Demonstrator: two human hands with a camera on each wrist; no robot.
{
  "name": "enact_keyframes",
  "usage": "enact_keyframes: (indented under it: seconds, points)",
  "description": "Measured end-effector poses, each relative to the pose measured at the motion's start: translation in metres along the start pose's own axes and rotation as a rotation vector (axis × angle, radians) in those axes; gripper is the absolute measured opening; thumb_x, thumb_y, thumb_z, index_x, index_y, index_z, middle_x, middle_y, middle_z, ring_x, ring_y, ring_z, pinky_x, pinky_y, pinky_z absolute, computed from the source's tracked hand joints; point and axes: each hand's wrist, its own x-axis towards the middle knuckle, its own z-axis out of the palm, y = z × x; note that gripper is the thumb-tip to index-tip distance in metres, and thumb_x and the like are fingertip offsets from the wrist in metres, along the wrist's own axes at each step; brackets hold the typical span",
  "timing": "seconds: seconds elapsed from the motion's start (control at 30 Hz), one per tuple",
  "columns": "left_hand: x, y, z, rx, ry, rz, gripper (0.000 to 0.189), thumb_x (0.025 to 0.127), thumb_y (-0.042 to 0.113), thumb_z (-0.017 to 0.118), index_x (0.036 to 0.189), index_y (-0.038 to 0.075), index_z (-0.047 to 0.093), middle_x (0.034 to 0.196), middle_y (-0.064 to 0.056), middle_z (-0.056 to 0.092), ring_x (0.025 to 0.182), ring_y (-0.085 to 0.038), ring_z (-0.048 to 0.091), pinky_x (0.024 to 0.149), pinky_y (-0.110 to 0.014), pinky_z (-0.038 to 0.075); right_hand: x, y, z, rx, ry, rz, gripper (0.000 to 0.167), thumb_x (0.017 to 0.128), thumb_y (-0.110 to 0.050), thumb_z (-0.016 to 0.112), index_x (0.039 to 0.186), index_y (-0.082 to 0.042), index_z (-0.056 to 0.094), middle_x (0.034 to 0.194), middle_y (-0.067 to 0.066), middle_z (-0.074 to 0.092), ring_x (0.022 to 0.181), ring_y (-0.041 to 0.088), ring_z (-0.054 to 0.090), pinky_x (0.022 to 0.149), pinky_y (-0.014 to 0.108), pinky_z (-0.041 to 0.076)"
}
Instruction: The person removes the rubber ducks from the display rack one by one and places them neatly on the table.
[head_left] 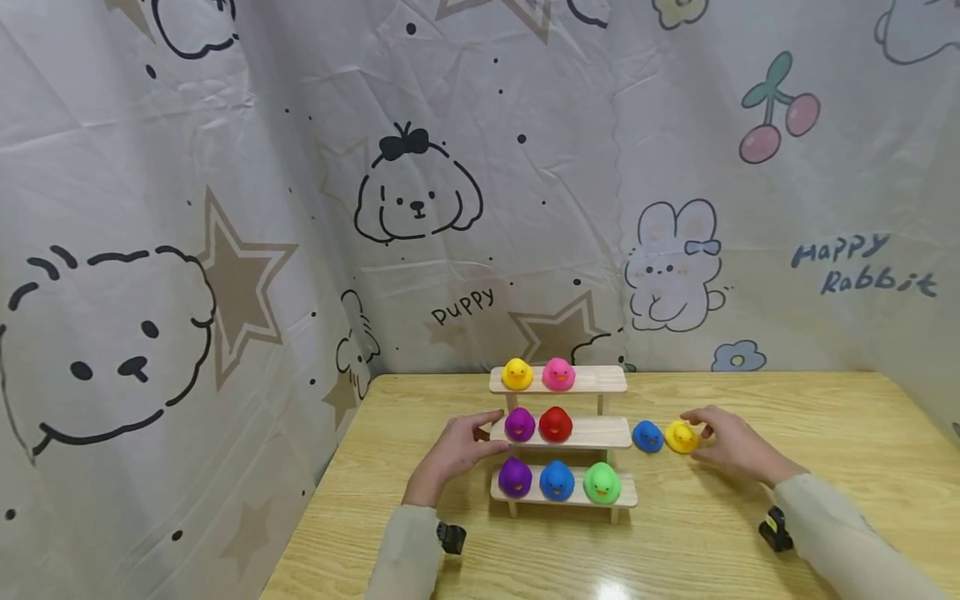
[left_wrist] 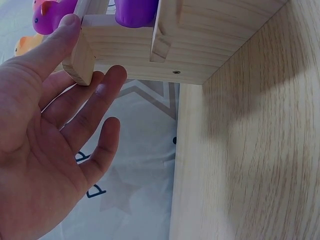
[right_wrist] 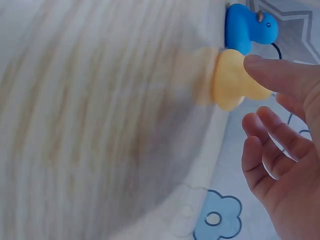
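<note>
A three-tier wooden stand (head_left: 600, 432) holds rubber ducks. My left hand (head_left: 459, 447) grips the left end of its middle board, thumb in front and a finger behind, as the left wrist view shows. Purple (head_left: 520, 425) and red (head_left: 556, 425) ducks sit on that board. On the table right of the stand are a blue duck (head_left: 648, 437) and a yellow duck (head_left: 681, 437), side by side. My right hand (head_left: 733, 446) has thumb and index finger around the yellow duck; in the right wrist view the thumb overlaps it, and the index fingertip is hidden.
The top board carries yellow (head_left: 517, 374) and pink (head_left: 558, 375) ducks. Along the bottom board stand purple (head_left: 515, 477), blue (head_left: 557, 481) and green (head_left: 602, 483) ducks. A printed curtain (head_left: 525, 208) hangs behind the wooden table (head_left: 555, 554).
</note>
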Motion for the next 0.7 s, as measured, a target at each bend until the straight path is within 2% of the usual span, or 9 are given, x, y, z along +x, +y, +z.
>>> enact_keyframes:
  seconds: [0.23,0.47,0.7]
  points:
    - [-0.001,0.0,0.0,0.0,0.002,-0.001,0.057,0.084,0.035,0.072,0.135,0.013,0.055,0.131,-0.002,0.056,0.093,-0.018,0.058,0.073,-0.03,0.049,-0.01,-0.009,-0.008,-0.052,0.042,-0.062,0.047,0.074,-0.009,0.079,0.115,0.002,0.06,0.106,0.015,0.061,0.085,0.023,0.056,0.069,0.037,0.048]
    - [-0.001,0.001,0.0,0.003,0.001,-0.009,0.057,0.084,0.035,0.071,0.135,0.014,0.055,0.131,-0.002,0.056,0.093,-0.018,0.057,0.073,-0.03,0.049,-0.019,-0.029,-0.011,-0.064,0.033,-0.102,0.042,0.076,-0.011,0.078,0.113,0.0,0.062,0.103,0.01,0.063,0.086,0.021,0.057,0.071,0.038,0.049]
    - [-0.001,0.002,-0.001,0.002,-0.001,-0.011,0.057,0.085,0.035,0.071,0.135,0.014,0.054,0.13,-0.002,0.057,0.093,-0.018,0.057,0.072,-0.03,0.049,-0.025,-0.05,-0.007,-0.099,0.052,-0.231,0.038,0.076,-0.013,0.079,0.109,-0.003,0.063,0.098,0.002,0.063,0.085,0.017,0.057,0.073,0.039,0.051]
